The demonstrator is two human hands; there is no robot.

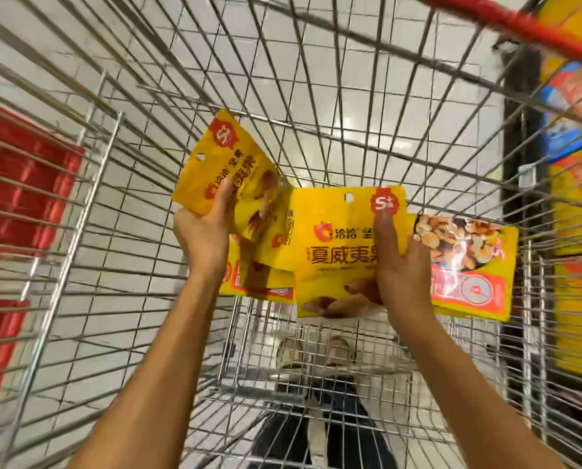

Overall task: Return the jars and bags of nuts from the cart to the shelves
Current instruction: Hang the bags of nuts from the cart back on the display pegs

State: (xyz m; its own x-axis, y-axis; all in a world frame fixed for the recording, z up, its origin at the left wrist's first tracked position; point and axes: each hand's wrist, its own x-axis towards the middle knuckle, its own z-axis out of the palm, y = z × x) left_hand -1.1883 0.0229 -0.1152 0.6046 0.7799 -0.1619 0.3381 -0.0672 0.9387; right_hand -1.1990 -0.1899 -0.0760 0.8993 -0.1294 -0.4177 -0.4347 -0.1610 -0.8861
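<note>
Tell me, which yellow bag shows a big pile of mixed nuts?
The bag on the far right, poking out behind the right hand. It is turned sideways with a round mixed-nut picture; the others show big writing instead.

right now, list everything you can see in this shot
left-hand bags: at least two, yellow, fanned and tilted, inside the cart
right-hand bags: at least two, yellow, front one upright, one behind sticking out right
cart: one, silver wire, all around the hands
rim bar: one, red, cart's top edge, upper right
crates: count unclear, red, outside the cart, left
shelf goods: several, yellow and blue, blurred, far right
floor: white tiles, seen through the wire
legs: dark trousers, pale shoes, below the cart
left hand: grips its bags
right hand: grips its bags
</note>
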